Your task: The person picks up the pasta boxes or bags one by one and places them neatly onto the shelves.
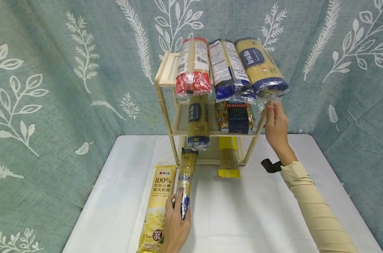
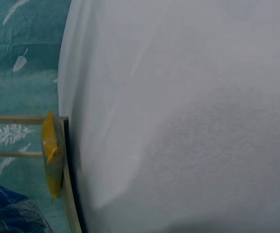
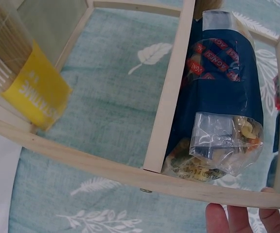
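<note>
Left hand (image 1: 175, 225) grips spaghetti pack (image 1: 185, 181), lengthwise toward the rack (image 1: 166, 75).

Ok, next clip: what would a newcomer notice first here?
A wooden rack at the back of the white table, with three long pasta packs lying side by side on its top shelf and jutting over the front edge. The left hand grips a spaghetti pack on the table beside a yellow pack, while the right hand holds the rack's right front post.
</note>
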Demonstrator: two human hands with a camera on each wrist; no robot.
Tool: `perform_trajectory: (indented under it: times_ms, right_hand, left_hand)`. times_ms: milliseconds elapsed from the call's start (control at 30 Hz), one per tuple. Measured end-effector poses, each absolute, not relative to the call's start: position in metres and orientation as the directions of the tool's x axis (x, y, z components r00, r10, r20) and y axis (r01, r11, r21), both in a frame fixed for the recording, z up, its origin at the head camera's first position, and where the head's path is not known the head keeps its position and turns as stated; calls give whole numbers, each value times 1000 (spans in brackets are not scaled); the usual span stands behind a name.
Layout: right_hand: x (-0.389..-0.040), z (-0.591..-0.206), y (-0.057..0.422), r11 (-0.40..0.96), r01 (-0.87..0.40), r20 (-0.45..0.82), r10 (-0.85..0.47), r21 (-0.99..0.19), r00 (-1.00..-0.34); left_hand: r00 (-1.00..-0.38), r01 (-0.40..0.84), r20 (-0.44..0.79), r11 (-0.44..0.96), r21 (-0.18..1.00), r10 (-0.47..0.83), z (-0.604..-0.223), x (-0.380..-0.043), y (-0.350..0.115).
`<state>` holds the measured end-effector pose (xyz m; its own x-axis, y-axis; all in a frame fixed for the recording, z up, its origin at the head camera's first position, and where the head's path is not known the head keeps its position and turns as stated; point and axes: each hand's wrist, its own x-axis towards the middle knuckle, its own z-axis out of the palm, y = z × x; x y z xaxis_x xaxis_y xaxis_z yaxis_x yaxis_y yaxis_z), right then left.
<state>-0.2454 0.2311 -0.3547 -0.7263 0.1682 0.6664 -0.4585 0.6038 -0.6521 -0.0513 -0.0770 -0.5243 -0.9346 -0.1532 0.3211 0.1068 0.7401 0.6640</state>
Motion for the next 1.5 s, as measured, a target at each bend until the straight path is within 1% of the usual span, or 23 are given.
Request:
perform_trajectory:
  times_ms: [233,400,500,733,900,1500]
  right_hand:
    - [-246,-354,231,601,-464,667,162,-651,-727]
    - [-246,-354,231,596,-467,666,159,-653,-729]
    - [-246,-354,231,598,-471,671,156,-648,-725]
    - [-245,-353,231,596,-467,666,157,-653,-730]
    - [-245,-353,231,592,-467,665,164,-657,-728]
    - [-246,-355,231,603,-468,670,156,-647,-726]
  left_hand:
    - [-924,170,365,737,654,-110,-519,-62,-74]
    - [-900,231,428,736,636,-88,-517,-73,-70]
    - [-890,246,448,730,638,-91,-516,-78,-66]
    - [-899,247,428,695,675,-96,-514,-88,-58]
    - [-893,262,441,694,671,-89,-515,-97,-54]
    - [-907,242,409,674,698,-97,-516,-131,-40]
